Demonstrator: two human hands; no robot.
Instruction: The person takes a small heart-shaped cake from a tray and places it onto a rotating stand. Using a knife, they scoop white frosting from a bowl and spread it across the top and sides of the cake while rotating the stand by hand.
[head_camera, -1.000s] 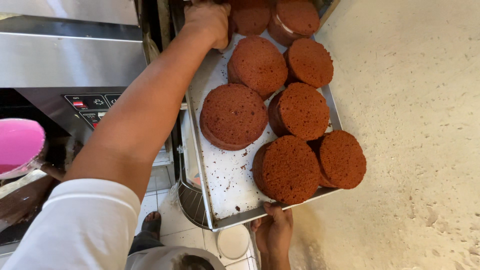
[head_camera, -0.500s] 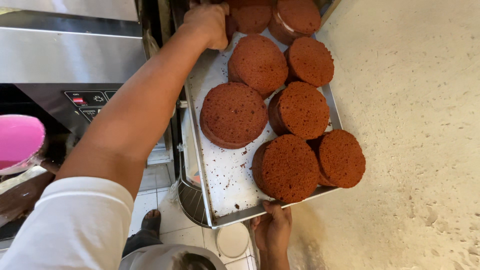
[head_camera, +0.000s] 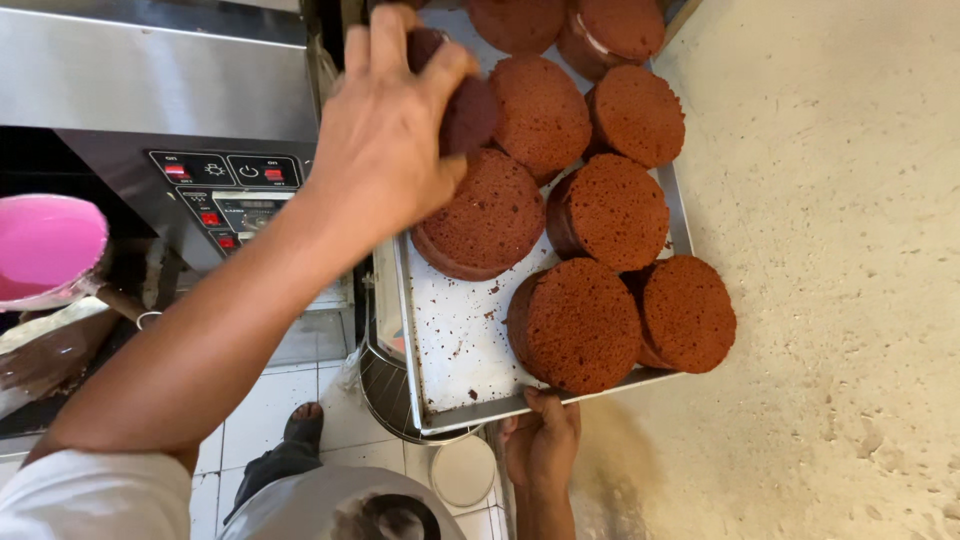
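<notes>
A metal tray (head_camera: 450, 350) dusted with crumbs carries several round brown sponge cakes (head_camera: 575, 325). My left hand (head_camera: 385, 135) reaches over the tray's left side with its fingers closed on one dark brown cake round (head_camera: 468, 108), held just above another cake (head_camera: 490, 215). My right hand (head_camera: 542, 448) grips the tray's near edge from below, under the closest cake. The far end of the tray runs out of view at the top.
A steel machine with a button panel (head_camera: 225, 190) stands to the left. A pink bowl (head_camera: 45, 245) sits at the far left. Below are a tiled floor, a sandalled foot (head_camera: 300, 430) and a white round lid (head_camera: 465, 470). A rough beige surface (head_camera: 830, 260) fills the right.
My left hand has come back from the tray's far left corner toward me and now holds a cake round. My right hand stays on the tray's near edge.
</notes>
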